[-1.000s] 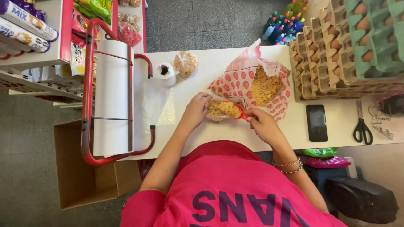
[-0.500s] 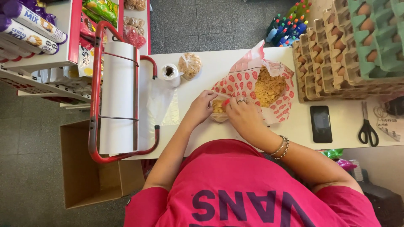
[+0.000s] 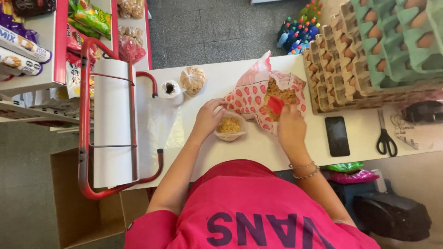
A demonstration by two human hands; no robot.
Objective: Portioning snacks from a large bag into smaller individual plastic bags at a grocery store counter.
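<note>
The small clear bag (image 3: 230,127) lies on the white counter (image 3: 258,147), partly filled with tan crumbly snack pieces. The left hand (image 3: 208,117) grips its near rim, fingers curled over the edge, holding the mouth open. Just to the right of that hand, the right hand (image 3: 290,124) holds a red scoop (image 3: 276,104), fingers closed around its handle; the scoop's blade sits inside the large red-and-white patterned bag (image 3: 251,97), on the heap of the same tan pieces. The large bag touches the small one along its side.

Beyond the left hand stand a tied clear bag of snack (image 3: 192,80) and a roll of thin plastic bags (image 3: 171,89). Further left is a red-framed holder with a wide paper roll (image 3: 113,124). To the right of the right hand lie a dark phone (image 3: 337,136), then scissors (image 3: 384,136); stacked egg trays (image 3: 369,60) rise beyond them.
</note>
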